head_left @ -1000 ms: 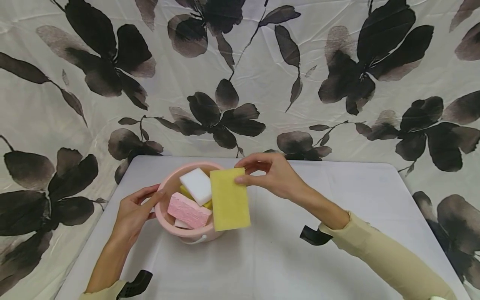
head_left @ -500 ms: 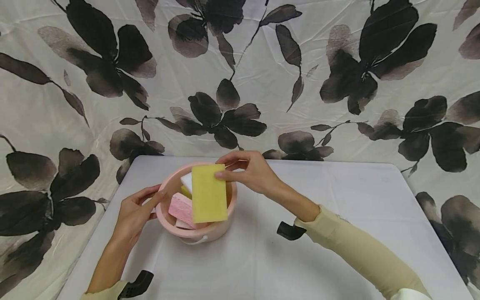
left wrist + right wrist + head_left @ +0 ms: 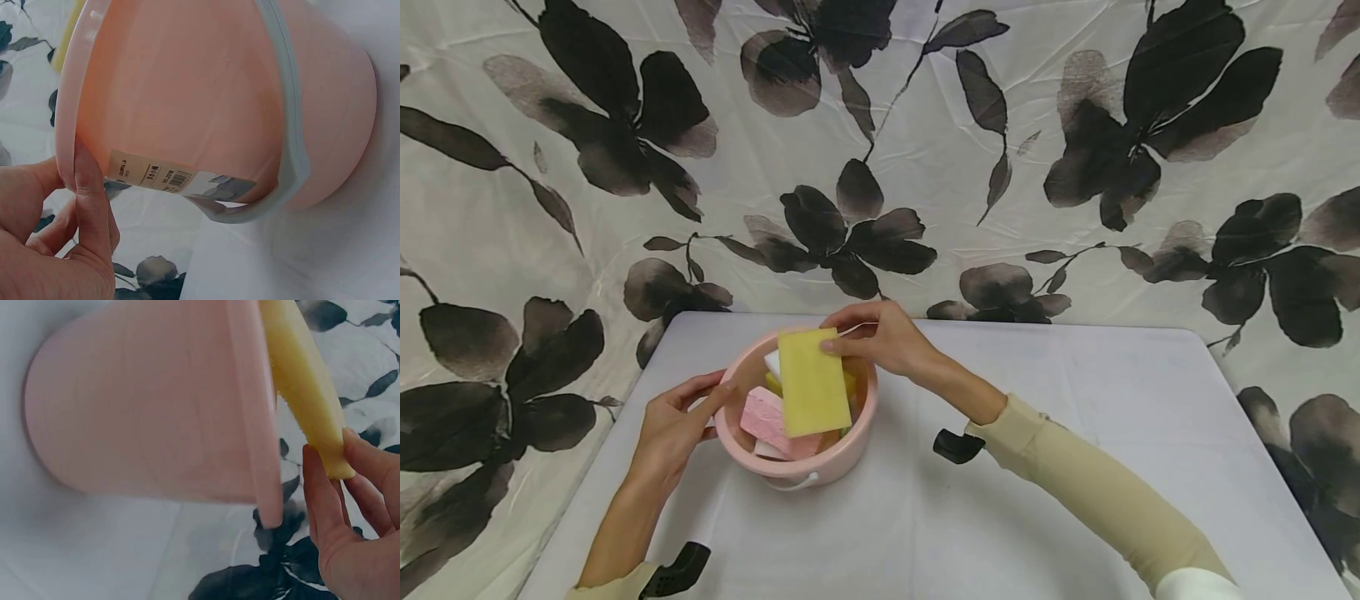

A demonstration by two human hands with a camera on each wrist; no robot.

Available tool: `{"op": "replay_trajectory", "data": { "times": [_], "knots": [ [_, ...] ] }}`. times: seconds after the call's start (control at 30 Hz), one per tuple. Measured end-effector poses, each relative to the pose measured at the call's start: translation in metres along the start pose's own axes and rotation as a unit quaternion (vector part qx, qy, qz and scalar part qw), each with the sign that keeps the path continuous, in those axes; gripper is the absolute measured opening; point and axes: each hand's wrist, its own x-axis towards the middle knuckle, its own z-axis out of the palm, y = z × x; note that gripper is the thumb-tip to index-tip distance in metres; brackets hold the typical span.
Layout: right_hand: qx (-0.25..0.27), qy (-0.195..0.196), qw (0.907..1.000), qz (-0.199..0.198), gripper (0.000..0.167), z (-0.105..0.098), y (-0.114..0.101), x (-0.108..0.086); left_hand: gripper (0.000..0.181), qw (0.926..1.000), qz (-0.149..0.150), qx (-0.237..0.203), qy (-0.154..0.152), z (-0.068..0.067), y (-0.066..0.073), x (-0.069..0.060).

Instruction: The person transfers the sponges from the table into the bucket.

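A pink bucket (image 3: 842, 462) with a pale handle (image 3: 292, 125) stands on the table. My left hand (image 3: 672, 425) pinches its left rim between thumb and fingers; the left wrist view shows this grip close, beside a printed label (image 3: 156, 172) on the bucket's side. Over the bucket's mouth, my right hand (image 3: 887, 340) pinches a yellow sponge (image 3: 812, 387) by its upper right corner. In the right wrist view the sponge (image 3: 306, 387) is seen edge-on, above the rim. Inside the bucket lie a pink sponge (image 3: 765, 417), a white sponge (image 3: 772, 364) and other yellow pieces, partly hidden by the held sponge.
The bucket stands at the left back part of a white-covered table (image 3: 1037, 467). Behind the table hangs a white cloth with dark flowers (image 3: 820, 225). Each wrist bears a black mount, one at the left sleeve (image 3: 677, 571) and one at the right sleeve (image 3: 1037, 433).
My right hand has carried the yellow sponge leftward, from the bucket's right edge to over its mouth. The left hand has kept its hold on the rim.
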Motion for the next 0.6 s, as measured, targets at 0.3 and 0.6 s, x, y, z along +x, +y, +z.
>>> {"op": "replay_trajectory", "data": {
  "times": [0.3, 0.6],
  "knots": [
    [-0.123, -0.065, 0.9878, -0.069, 0.031, -0.003, 0.009, 0.006, 0.066, 0.9999, 0.006, -0.005, -0.007, 0.0, -0.001, 0.0],
    [-0.17, -0.063, 0.9761, -0.12, 0.022, -0.005, 0.014, 0.005, 0.065, 0.9999, 0.012, -0.009, -0.008, 0.0, -0.003, -0.001]
  ]
}}
